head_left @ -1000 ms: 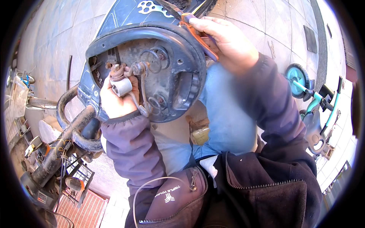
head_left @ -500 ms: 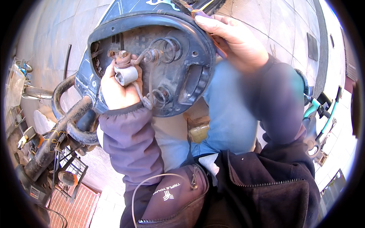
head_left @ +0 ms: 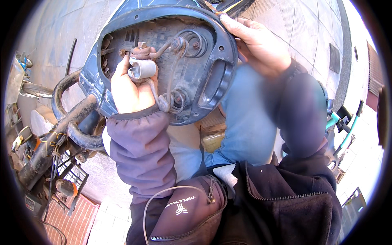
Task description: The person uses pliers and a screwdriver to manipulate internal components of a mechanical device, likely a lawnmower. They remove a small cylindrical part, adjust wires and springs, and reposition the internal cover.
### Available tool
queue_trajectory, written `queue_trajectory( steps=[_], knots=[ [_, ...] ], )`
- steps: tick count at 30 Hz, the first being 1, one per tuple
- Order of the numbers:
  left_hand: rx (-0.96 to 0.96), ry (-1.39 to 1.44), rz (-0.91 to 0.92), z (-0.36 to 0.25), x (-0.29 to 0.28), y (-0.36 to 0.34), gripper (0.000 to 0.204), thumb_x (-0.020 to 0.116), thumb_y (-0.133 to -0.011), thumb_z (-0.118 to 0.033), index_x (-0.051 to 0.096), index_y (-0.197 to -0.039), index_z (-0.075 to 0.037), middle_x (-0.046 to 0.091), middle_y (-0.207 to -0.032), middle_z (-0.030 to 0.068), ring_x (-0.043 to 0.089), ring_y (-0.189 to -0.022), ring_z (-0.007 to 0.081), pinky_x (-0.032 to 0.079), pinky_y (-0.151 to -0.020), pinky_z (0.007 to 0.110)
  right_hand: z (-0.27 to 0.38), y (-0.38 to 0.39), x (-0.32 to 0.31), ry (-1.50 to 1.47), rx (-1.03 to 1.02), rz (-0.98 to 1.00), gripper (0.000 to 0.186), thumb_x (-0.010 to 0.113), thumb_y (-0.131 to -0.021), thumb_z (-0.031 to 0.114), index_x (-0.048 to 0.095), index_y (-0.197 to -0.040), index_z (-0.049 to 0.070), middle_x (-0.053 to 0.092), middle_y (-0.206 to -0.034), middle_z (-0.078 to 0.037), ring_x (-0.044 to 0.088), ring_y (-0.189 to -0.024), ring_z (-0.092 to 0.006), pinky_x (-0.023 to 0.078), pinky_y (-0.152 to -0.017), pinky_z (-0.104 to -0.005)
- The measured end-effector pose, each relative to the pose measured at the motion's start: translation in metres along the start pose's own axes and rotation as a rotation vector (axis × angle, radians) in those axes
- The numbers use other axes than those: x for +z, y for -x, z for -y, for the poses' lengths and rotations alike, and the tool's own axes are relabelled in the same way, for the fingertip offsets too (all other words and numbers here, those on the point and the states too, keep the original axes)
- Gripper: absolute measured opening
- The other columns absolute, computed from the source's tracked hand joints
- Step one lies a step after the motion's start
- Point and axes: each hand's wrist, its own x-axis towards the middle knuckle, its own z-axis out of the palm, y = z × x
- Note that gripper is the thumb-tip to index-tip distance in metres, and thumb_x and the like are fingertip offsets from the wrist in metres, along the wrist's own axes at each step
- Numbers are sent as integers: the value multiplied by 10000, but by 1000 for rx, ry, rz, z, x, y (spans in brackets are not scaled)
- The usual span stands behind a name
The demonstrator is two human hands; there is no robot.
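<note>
My left hand [head_left: 132, 93] grips a silvery metal sleeve [head_left: 143, 70] with a rusty bolted fitting [head_left: 141, 52], inside the open underside of a dark blue plastic seat-like housing [head_left: 212, 98]. A bent metal rod runs from the fitting toward two coil springs [head_left: 195, 44], one high and one low in the housing. My right hand [head_left: 255, 47] is at the housing's upper right rim, fingers closed round orange-handled pliers [head_left: 210, 8], which are mostly hidden behind the hand and rim.
A dirty bent tube frame [head_left: 77, 110] with cables and tools lies at left, above a red mat [head_left: 73, 220]. A turquoise balance bike [head_left: 347, 126] stands at right beside a dark flat plate [head_left: 335, 57]. My jeans-clad legs are below the housing.
The housing has tilted and shifted up and rightward in view, with my left hand and the fitting rising. My right hand has moved right, and the pliers have become mostly hidden.
</note>
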Motion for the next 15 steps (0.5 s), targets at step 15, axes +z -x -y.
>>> queue_trajectory(
  steps=[15],
  knots=[
    [128, -79, -64, 15, 20, 8, 261, 439, -951, -113, 573, -1015, 102, 632, -986, 228, 627, -940, 331, 511, -906, 397, -7, -7, -11, 108, -28, -17, 385, 603, -952, 381, 616, -997, -1, 639, -716, -26, 430, -442, -40, 359, -426, -182]
  ],
)
